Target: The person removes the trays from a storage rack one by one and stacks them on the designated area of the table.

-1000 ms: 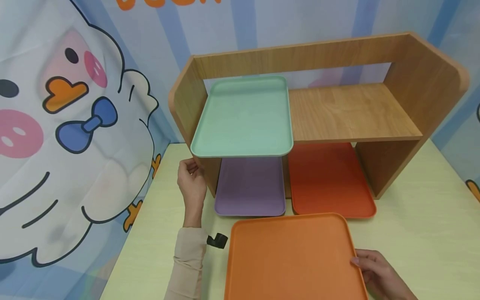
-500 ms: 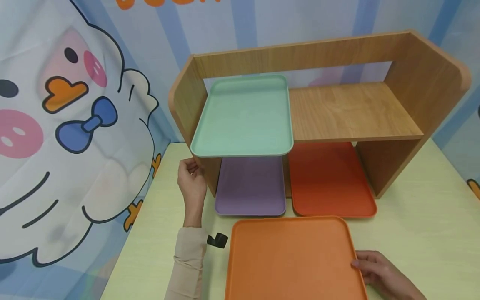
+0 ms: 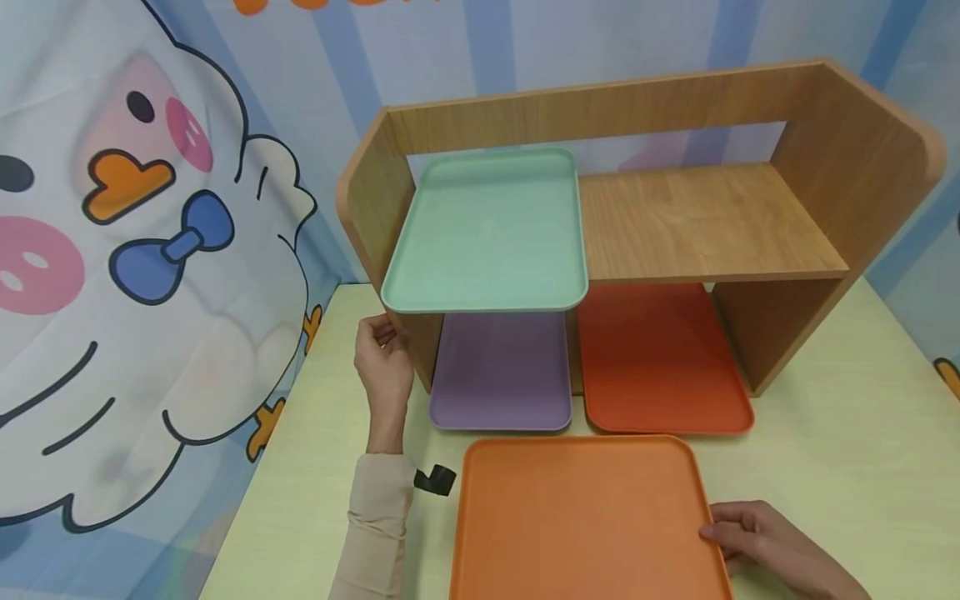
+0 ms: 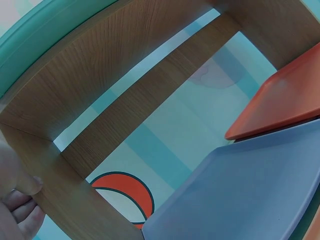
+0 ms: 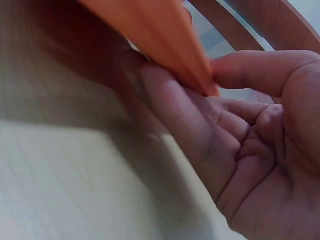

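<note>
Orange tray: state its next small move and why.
Probably raise the orange tray toward the right half of the upper shelf: the right grip pinches it, the mint tray occupies the left, and the purple tray and red tray lie below.

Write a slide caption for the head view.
Left-hand grip on a wooden shelf bearing a mint-green tray, right-hand grip on an orange tray.

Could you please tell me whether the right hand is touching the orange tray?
Touching. The right wrist view shows it plainly: the right hand pinches the orange tray at its edge, thumb on one face and fingers on the other.
</note>
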`<state>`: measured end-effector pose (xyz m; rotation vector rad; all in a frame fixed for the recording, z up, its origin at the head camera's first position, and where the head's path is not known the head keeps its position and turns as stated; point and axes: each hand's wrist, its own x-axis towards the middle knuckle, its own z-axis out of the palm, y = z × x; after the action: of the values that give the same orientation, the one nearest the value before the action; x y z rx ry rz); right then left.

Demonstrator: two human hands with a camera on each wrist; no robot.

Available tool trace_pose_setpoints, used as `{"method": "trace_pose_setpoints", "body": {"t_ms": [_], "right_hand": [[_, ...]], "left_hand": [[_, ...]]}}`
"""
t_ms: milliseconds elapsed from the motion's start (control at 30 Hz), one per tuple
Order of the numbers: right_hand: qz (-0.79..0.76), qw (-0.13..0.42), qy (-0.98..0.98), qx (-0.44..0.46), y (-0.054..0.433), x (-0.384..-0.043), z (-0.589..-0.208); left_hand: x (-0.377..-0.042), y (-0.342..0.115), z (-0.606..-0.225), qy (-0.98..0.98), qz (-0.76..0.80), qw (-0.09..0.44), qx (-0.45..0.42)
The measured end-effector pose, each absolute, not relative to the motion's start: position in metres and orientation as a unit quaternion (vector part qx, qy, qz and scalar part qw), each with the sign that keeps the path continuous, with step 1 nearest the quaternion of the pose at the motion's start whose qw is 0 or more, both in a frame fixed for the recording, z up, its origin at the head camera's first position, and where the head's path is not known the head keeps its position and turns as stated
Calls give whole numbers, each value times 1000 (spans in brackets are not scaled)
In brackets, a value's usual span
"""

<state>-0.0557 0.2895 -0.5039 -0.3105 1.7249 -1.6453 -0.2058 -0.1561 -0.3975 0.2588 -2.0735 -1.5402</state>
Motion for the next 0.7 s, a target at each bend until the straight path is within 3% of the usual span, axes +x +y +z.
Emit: {"method": "trace_pose_setpoints", "body": {"t_ms": [700], "right_hand": [[-530,293,793,-66,278,-54,-495]], "left_hand": [[-207,-157,-399,-772,-567,271,99]]}}
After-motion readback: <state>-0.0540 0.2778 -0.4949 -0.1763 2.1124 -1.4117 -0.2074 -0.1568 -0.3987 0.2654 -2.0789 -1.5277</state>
